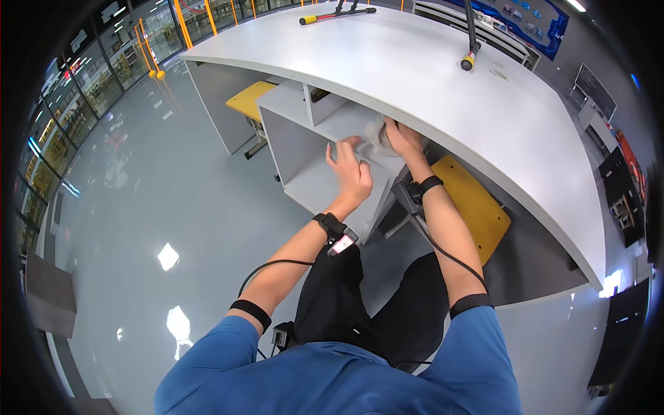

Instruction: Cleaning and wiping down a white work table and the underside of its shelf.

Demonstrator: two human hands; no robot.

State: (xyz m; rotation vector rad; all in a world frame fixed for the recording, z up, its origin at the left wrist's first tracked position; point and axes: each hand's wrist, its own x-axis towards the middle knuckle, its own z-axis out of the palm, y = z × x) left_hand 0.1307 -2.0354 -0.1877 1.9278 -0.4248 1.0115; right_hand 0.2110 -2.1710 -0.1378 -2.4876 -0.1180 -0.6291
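Under the desk top, my right hand [404,140] is closed on a crumpled whitish piece of cloth or thin film [377,135]; which of the two I cannot tell. It bunches out to the left of my fingers, above the upper shelf [337,123] of a white open cabinet [294,142]. My left hand [351,171] is raised in front of the cabinet with nothing in it. Its fingers are bent and apart, and their tips are a little blurred near the crumpled piece. The desk edge hides part of the space behind my right hand.
The curved white desk top [408,62] overhangs the cabinet. A yellow stool [472,207] stands under it by my right forearm, and another yellow seat [249,99] is left of the cabinet. Black stand legs with yellow tips [468,63] rest on the desk. Cables run along both my arms.
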